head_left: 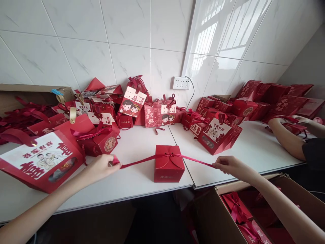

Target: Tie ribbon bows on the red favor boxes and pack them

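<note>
A small red gift box (pixel 169 174) stands upright near the table's front edge, its curved top flaps folded together. A dark red ribbon (pixel 139 162) passes through the holes in the top and stretches out to both sides. My left hand (pixel 103 166) grips one end of it, off to the left of the box. On the other side, my right hand (pixel 230 166) pinches the opposite end. The ribbon looks taut, and neither hand touches the box.
A large red gift bag (pixel 78 159) leans at the left. Several boxes line the tiled wall below a power strip (pixel 180 83). An open carton (pixel 218 210) of ribboned boxes sits below the table at right. Another person's hands (pixel 281 123) work at far right.
</note>
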A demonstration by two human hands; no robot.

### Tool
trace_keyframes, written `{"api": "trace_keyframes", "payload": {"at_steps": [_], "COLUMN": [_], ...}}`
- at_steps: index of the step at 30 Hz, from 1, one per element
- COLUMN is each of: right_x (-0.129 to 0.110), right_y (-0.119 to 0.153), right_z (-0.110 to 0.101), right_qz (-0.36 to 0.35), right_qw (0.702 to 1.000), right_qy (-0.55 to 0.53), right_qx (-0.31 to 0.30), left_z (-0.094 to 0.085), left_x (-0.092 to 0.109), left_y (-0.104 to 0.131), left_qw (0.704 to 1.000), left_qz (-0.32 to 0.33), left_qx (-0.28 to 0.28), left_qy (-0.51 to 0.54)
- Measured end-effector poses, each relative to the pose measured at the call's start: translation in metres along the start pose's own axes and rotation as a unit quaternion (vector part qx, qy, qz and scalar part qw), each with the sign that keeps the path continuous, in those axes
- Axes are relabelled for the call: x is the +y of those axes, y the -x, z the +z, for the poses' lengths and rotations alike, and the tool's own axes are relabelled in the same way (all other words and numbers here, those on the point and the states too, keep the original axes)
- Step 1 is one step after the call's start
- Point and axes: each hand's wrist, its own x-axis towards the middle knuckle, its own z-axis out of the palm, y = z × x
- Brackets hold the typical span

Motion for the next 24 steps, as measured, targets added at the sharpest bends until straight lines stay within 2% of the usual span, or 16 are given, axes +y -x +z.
{"api": "trace_keyframes", "payload": {"at_steps": [3,5,6,8,11,14,17,21,24], "right_x": [-0.021,-0.043,-0.055,-0.077,-0.097,-0.100,-0.092,-0.078,-0.075], "right_y": [-0.006,-0.011,-0.014,-0.018,-0.021,-0.020,-0.020,-0.024,-0.025], "right_z": [0.003,0.011,0.016,0.027,0.042,0.052,0.058,0.066,0.071], "right_qz": [-0.036,-0.078,-0.099,-0.130,-0.118,-0.079,-0.064,-0.044,-0.019], "right_qw": [0.995,0.991,0.992,0.990,0.984,0.964,0.924,0.855,0.821], "right_qy": [0.056,0.030,0.002,-0.054,-0.107,-0.211,-0.326,-0.466,-0.523], "right_qx": [0.075,0.101,0.079,0.009,-0.077,-0.140,-0.189,-0.225,-0.229], "left_z": [-0.002,0.002,0.006,0.017,0.034,0.046,0.053,0.060,0.067], "left_x": [0.007,0.023,0.033,0.055,0.077,0.080,0.076,0.068,0.062], "left_y": [-0.001,-0.003,-0.004,-0.006,-0.008,-0.012,-0.016,-0.023,-0.027], "left_qw": [0.998,0.995,0.995,0.989,0.966,0.937,0.924,0.903,0.876], "left_qz": [0.038,0.082,0.092,0.089,0.089,0.073,0.058,0.082,0.086], "left_qx": [0.018,0.014,-0.017,-0.113,-0.215,-0.273,-0.283,-0.296,-0.319], "left_qy": [-0.055,-0.047,-0.026,0.039,0.116,0.204,0.250,0.301,0.352]}}
